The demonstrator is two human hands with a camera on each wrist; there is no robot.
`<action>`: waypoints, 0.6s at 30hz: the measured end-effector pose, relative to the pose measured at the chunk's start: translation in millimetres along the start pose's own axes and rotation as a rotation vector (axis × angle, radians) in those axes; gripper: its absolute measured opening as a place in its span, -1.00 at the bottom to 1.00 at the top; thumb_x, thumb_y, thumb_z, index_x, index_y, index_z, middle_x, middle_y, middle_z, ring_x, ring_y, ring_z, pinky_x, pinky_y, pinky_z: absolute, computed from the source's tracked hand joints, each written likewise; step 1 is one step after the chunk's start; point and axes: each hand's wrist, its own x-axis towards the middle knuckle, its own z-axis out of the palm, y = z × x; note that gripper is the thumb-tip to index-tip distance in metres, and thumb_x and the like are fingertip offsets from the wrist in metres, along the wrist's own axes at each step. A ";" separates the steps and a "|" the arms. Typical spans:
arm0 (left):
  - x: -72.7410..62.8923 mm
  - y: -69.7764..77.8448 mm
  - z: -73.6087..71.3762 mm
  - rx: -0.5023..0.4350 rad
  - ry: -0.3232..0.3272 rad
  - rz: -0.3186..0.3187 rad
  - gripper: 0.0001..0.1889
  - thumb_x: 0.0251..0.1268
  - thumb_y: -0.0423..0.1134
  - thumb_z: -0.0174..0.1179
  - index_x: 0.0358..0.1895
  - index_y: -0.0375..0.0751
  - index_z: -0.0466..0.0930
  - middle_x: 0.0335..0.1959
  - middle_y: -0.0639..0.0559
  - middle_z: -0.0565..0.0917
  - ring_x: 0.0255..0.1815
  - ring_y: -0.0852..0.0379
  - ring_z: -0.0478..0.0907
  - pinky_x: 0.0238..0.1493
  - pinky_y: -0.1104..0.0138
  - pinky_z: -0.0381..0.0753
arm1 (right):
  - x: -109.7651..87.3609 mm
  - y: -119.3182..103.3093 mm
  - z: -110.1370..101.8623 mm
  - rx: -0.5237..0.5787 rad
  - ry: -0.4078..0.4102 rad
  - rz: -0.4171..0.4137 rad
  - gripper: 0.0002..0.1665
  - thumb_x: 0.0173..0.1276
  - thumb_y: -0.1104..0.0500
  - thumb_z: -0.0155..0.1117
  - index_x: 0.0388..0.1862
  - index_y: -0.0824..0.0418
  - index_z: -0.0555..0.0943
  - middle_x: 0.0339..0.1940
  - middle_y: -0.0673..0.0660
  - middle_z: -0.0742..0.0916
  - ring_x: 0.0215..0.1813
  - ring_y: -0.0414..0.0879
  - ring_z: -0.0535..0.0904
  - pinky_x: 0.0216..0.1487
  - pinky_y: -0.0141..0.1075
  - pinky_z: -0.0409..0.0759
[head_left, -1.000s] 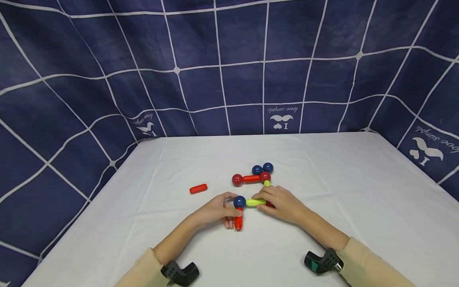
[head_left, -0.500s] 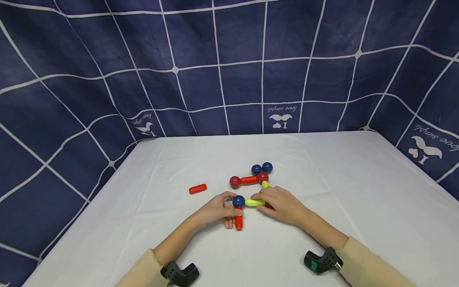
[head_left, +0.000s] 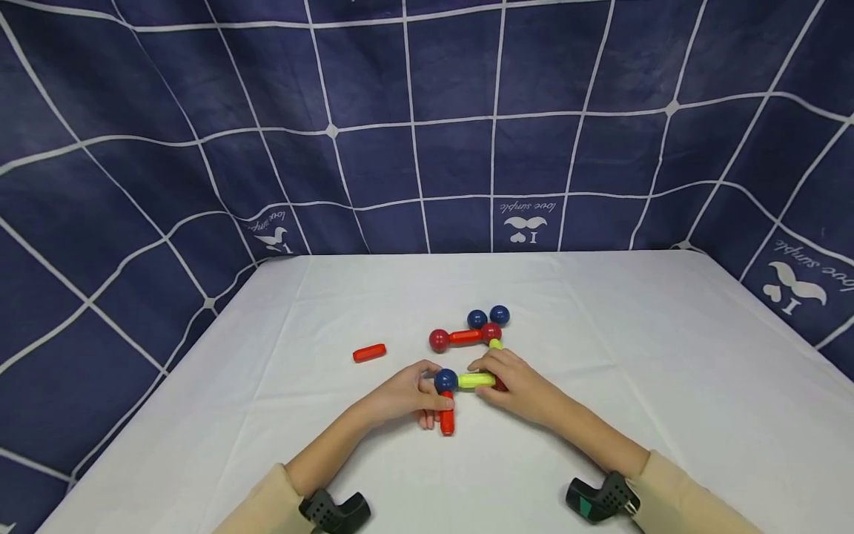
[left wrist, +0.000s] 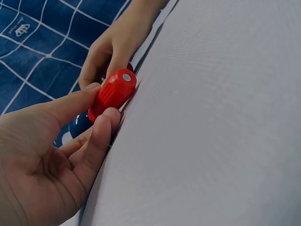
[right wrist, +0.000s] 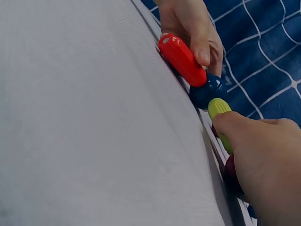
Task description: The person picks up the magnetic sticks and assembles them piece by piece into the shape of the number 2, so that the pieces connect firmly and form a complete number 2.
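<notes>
In the head view my left hand (head_left: 410, 393) pinches a red magnetic rod (head_left: 448, 423) between thumb and fingers. Its flat metal end (left wrist: 126, 77) faces the left wrist camera. The rod's far end meets a blue ball (head_left: 445, 380), with my index finger at the ball's side. From that ball a yellow-green rod (head_left: 475, 380) runs right, pinched by my right hand (head_left: 523, 386). A dark red ball (right wrist: 231, 172) at its other end is partly covered by the right hand. Beyond that hand's fingers, a second yellow-green rod (head_left: 495, 344) shows only its tip, against a red ball (head_left: 491, 332).
A red rod (head_left: 465, 337) links that ball to another red ball (head_left: 439, 340). Two blue balls (head_left: 477, 319) sit just behind. A loose red rod (head_left: 369, 352) lies left on the white tablecloth (head_left: 320, 311). Navy checked cloth (head_left: 454, 156) stands behind the table.
Both hands keep their grip. The far red balls and linking rod have shifted very slightly left; the left hand's red rod and blue ball have come slightly nearer the body.
</notes>
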 end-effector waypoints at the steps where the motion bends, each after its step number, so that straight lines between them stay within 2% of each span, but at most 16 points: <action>1: 0.0 0.4 0.2 0.001 0.002 -0.001 -0.31 0.08 -0.16 0.28 0.19 -0.39 0.13 -0.64 0.08 0.57 -0.73 0.26 0.47 -0.57 0.48 0.48 | 0.1 -0.5 0.8 0.004 0.011 0.001 -0.65 0.19 0.07 0.25 -0.02 0.05 0.52 -0.09 -0.04 0.57 -0.01 -0.16 0.41 0.06 -0.14 0.48; 6: 0.2 2.6 -0.1 0.036 0.007 -0.004 -0.37 0.11 -0.13 0.25 0.14 -0.39 0.18 -0.67 0.07 0.56 -0.75 0.25 0.47 -0.61 0.48 0.47 | 0.4 -2.4 4.1 -0.007 0.066 -0.007 -0.62 0.15 0.09 0.28 -0.03 0.08 0.52 -0.20 -0.08 0.54 -0.11 -0.21 0.37 -0.05 -0.24 0.46; 9: 0.8 4.8 -3.1 0.139 0.041 0.016 -0.45 0.14 -0.04 0.21 0.06 -0.36 0.30 -0.69 0.07 0.53 -0.76 0.24 0.43 -0.64 0.47 0.43 | 0.9 -3.7 3.9 -0.007 0.071 -0.001 -0.62 0.13 0.09 0.29 -0.04 0.08 0.53 -0.22 -0.09 0.53 -0.12 -0.22 0.35 -0.08 -0.24 0.43; 12: 1.6 7.7 -8.3 0.308 0.098 0.071 -0.54 0.13 0.05 0.19 -0.06 -0.24 0.46 -0.63 0.10 0.48 -0.65 0.24 0.39 -0.60 0.47 0.34 | 1.9 -5.1 1.7 -0.016 0.042 0.016 -0.66 0.14 0.08 0.27 -0.06 0.04 0.55 -0.19 -0.10 0.53 -0.10 -0.22 0.35 -0.05 -0.21 0.42; 14: 2.9 8.2 -12.1 0.395 0.113 0.117 -0.60 0.12 0.06 0.19 -0.11 -0.15 0.51 -0.54 0.10 0.45 -0.53 0.21 0.36 -0.53 0.45 0.30 | 2.4 -5.8 -0.9 -0.020 0.001 0.022 -0.69 0.16 0.07 0.24 -0.08 0.00 0.56 -0.17 -0.11 0.54 -0.09 -0.22 0.35 -0.04 -0.20 0.41; 16: 4.9 8.5 -15.0 0.443 0.097 0.155 -0.64 0.11 0.06 0.21 -0.10 -0.06 0.51 -0.43 0.10 0.43 -0.42 0.19 0.34 -0.45 0.43 0.31 | 2.3 -5.6 -4.4 -0.029 -0.043 0.020 -0.72 0.19 0.06 0.21 -0.09 -0.03 0.56 -0.16 -0.13 0.54 -0.08 -0.22 0.36 -0.03 -0.20 0.41; 18: 8.6 8.1 -16.9 0.444 0.050 0.193 -0.64 0.11 0.03 0.22 -0.07 -0.02 0.49 -0.34 0.09 0.44 -0.34 0.17 0.35 -0.38 0.41 0.34 | 2.1 -4.6 -9.1 -0.022 -0.083 0.006 -0.73 0.21 0.04 0.18 -0.08 -0.05 0.56 -0.14 -0.15 0.55 -0.07 -0.24 0.37 -0.03 -0.21 0.42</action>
